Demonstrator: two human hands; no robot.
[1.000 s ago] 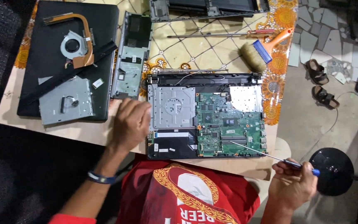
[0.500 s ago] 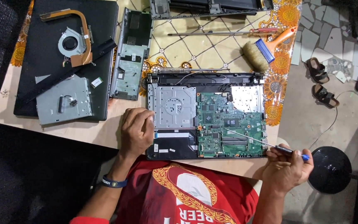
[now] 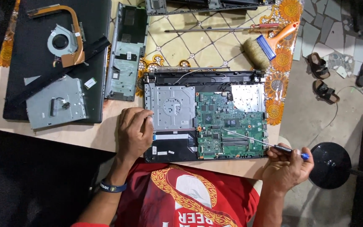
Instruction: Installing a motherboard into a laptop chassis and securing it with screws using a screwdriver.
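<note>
**Hands working over an opened laptop**

While the left hand [image 3: 134,130] is resting on the left edge of the opened laptop [image 3: 204,115], its fingers [image 3: 145,117] are lying curled and released on the silver drive plate [image 3: 173,107], grasping nothing. The right hand [image 3: 286,166] is sitting at about 4 o'clock from the laptop, just off the corner of the surface [image 3: 85,134], with its fingers clenched around the blue handle of a thin screwdriver [image 3: 261,143]. The shaft is pointing toward 10 o'clock, and its tip is hovering over or touching the green board [image 3: 227,122]; which of the two cannot be told.

The laptop is lying in the middle of the surface, directly at 12 o'clock from the person's red shirt [image 3: 185,201].

At 10 o'clock from the laptop, a fan with a copper heat pipe [image 3: 64,38] is lying on a black lid [image 3: 26,67], with a grey drive [image 3: 55,107] below it. Between lid and laptop, a long metal panel [image 3: 127,54] is lying. At 1 o'clock a brush [image 3: 269,44] with an orange handle is resting, and a long screwdriver [image 3: 223,28] is lying beyond it. Sandals [image 3: 322,80] are lying on the floor at 3 o'clock, near a black round stool [image 3: 330,164].
</note>
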